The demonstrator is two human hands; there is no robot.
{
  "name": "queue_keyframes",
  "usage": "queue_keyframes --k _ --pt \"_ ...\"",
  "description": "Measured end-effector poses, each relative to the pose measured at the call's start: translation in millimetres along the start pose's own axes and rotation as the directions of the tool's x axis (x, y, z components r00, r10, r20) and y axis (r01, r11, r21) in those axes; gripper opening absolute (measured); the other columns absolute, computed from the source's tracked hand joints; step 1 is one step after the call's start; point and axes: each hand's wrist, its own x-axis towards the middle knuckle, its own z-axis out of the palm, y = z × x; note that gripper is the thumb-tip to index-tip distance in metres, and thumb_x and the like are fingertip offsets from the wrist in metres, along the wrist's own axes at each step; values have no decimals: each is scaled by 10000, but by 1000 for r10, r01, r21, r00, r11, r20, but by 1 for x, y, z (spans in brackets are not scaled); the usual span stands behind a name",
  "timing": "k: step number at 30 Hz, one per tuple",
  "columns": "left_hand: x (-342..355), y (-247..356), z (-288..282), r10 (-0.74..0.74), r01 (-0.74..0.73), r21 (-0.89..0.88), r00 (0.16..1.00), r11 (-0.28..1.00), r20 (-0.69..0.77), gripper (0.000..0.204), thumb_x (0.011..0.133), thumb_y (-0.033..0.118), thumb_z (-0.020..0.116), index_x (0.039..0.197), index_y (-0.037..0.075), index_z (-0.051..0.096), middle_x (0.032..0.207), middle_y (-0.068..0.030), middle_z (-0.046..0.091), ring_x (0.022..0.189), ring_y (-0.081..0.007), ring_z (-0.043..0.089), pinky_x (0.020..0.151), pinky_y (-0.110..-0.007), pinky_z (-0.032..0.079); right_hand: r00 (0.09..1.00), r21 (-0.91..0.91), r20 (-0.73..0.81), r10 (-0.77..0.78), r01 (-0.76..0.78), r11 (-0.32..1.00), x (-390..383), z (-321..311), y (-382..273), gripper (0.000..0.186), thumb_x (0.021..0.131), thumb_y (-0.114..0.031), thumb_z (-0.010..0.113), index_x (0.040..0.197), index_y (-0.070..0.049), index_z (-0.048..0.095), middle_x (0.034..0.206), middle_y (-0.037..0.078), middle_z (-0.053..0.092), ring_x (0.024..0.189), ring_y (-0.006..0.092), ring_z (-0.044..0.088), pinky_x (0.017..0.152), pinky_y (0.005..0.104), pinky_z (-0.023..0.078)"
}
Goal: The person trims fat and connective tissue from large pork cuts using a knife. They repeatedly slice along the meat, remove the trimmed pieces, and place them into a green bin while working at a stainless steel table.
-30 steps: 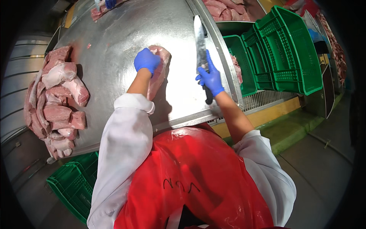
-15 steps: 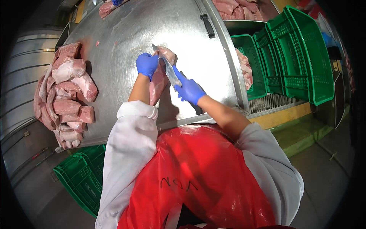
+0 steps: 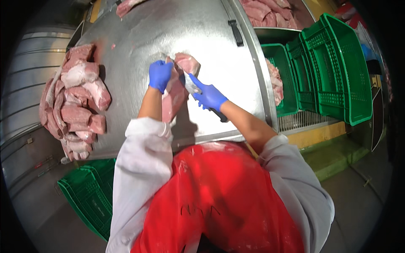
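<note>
My left hand [image 3: 160, 76], in a blue glove, is closed on the edge of a long piece of pink meat [image 3: 177, 97] lying on the steel table [image 3: 135, 33]. My right hand [image 3: 211, 96], also gloved, grips a knife [image 3: 192, 86] by its dark handle. The blade angles up and left into the meat near its upper end, its tip hidden. A big pile of meat pieces [image 3: 74, 101] lies along the table's left side. Another black handle [image 3: 235, 33] rests near the right edge.
Green crates stand at the right [image 3: 337, 71], one holding meat scraps [image 3: 275, 82], and at the lower left [image 3: 82, 198]. More meat [image 3: 265, 10] fills a tray at the top right, and a piece [image 3: 126, 6] lies at the table's far edge.
Since a second ago, the knife in my right hand has swung left from the table's bright right part onto the meat. My left hand still grips the piece.
</note>
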Motion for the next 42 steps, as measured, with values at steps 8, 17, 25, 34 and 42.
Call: queue_keyframes --k 8,17,25,34,42 --pt "22 -42 -18 -71 78 -199 997 977 42 320 833 251 683 704 -42 667 658 -144 656 598 -198 599 589 -376 468 997 120 61 -39 32 992 -21 37 8 737 997 -216 479 1599 -355 76 823 126 679 606 200 670 593 341 591" --pt "13 -21 -32 20 -4 -158 995 987 101 182 843 141 627 756 -17 648 696 -70 612 622 -142 568 581 -292 448 999 54 52 -13 10 998 33 47 -1 738 979 -203 474 1607 -277 92 804 146 682 625 222 678 630 357 574" --pt "11 -16 -41 -53 87 -243 989 966 141 269 856 221 593 811 -27 685 803 -158 687 720 -247 656 666 -353 497 1000 -58 8 -19 20 998 27 60 -9 708 1001 -227 476 1603 -302 111 717 102 656 559 176 635 541 338 570" --pt "1 -10 -74 -86 141 -543 988 828 125 191 837 175 622 787 -8 648 737 -83 617 660 -163 583 601 -306 462 993 78 114 -17 8 997 -27 82 19 743 980 -174 494 1605 -298 112 765 114 665 555 169 642 540 330 577" --pt "-2 -12 -106 -126 150 -622 989 769 84 164 842 157 625 792 3 652 745 -68 610 642 -150 554 588 -285 441 987 -10 129 -97 99 995 -31 109 15 761 971 -222 483 1605 -299 69 759 157 667 627 256 666 686 377 570"
